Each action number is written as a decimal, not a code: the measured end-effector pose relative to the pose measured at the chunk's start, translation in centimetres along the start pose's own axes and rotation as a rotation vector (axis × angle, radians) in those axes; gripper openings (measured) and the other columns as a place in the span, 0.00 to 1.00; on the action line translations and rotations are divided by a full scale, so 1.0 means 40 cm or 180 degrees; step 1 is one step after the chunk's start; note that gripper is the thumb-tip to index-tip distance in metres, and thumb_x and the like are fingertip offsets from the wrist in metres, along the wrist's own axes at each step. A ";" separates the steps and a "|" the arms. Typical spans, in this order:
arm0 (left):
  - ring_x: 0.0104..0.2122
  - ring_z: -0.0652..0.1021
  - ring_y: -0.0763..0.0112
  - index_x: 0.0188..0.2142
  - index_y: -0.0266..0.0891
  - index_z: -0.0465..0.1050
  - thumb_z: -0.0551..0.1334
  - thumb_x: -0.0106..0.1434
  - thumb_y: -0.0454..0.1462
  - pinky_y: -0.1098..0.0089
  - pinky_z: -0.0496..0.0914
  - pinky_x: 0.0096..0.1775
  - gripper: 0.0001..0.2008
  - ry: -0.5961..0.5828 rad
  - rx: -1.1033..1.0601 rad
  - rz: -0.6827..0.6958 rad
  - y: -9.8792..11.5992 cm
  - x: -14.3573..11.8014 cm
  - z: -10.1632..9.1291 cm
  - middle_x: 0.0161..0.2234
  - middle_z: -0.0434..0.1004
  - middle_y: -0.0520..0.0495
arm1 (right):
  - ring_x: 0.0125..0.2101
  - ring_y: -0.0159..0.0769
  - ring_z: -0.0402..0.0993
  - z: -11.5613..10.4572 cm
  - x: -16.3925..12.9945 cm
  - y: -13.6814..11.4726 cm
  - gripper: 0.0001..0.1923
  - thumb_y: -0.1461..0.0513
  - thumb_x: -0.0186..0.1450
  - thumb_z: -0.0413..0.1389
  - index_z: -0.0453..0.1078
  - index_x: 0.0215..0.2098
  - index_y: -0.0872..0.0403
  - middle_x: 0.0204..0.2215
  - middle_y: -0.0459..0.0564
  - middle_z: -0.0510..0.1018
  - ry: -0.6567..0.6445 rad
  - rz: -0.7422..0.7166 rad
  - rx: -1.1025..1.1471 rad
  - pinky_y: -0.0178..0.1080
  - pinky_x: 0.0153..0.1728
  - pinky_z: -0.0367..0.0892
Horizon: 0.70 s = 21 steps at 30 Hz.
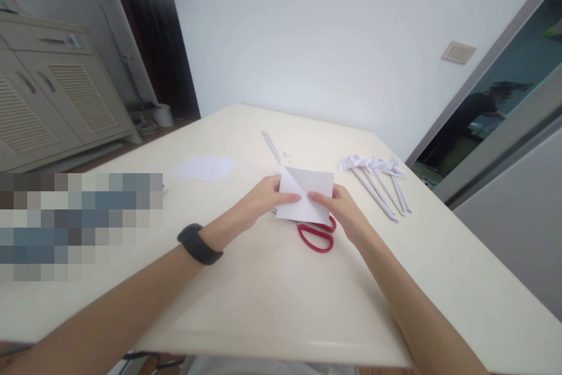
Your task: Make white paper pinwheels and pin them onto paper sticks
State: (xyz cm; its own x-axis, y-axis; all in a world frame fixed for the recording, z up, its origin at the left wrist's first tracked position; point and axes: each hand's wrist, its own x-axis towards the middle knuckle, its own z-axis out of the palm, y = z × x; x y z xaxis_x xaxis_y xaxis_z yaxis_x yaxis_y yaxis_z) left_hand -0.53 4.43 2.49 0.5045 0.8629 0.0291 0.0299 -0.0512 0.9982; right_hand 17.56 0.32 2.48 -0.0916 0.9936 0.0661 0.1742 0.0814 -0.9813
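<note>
Near table (pixel 250 310) edge: 6 o'clock, well apart | red scissors (pixel 319 233): 5 o'clock | left grip (pixel 268 196), right grip (pixel 345 205): narrow, pinching white paper (pixel 298 210)

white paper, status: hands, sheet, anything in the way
Left hand, right hand: both holding white paper. Diagonal line across it. Red-handled scissors partly hidden behind it.

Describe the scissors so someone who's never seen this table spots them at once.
On the pale table, find the white paper held by the left hand and right hand. The scissors lie partly hidden by that paper, their looped handles showing past its near edge. Those handles are bright red, unlike the white paper beside them.
</note>
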 end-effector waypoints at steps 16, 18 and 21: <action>0.40 0.77 0.55 0.43 0.35 0.72 0.64 0.52 0.41 0.63 0.69 0.38 0.19 -0.0043 0.0289 -0.0088 -0.011 0.005 -0.005 0.42 0.77 0.41 | 0.39 0.40 0.72 -0.005 0.010 0.002 0.14 0.59 0.57 0.56 0.70 0.40 0.56 0.38 0.52 0.77 -0.0125 -0.0066 0.0337 0.40 0.38 0.66; 0.40 0.77 0.55 0.43 0.35 0.72 0.64 0.51 0.41 0.63 0.69 0.38 0.20 0.0005 0.0282 -0.0119 -0.012 0.004 -0.001 0.42 0.77 0.41 | 0.38 0.40 0.72 -0.004 0.010 0.004 0.14 0.59 0.57 0.56 0.69 0.40 0.56 0.37 0.52 0.77 -0.0166 -0.0063 0.0342 0.40 0.38 0.66; 0.39 0.77 0.56 0.43 0.34 0.72 0.65 0.50 0.41 0.63 0.70 0.37 0.21 0.0095 0.0266 -0.0061 -0.005 0.004 -0.002 0.42 0.77 0.41 | 0.37 0.39 0.72 -0.008 0.009 0.000 0.14 0.58 0.57 0.56 0.69 0.40 0.56 0.36 0.51 0.76 -0.0203 -0.0109 0.0378 0.40 0.38 0.66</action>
State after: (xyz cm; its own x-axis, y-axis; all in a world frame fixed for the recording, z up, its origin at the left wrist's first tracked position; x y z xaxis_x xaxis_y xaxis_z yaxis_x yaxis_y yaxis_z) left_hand -0.54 4.62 2.30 0.4771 0.8788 0.0129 0.1118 -0.0752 0.9909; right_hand 17.85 0.72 2.57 -0.1583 0.9831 0.0920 0.0531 0.1015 -0.9934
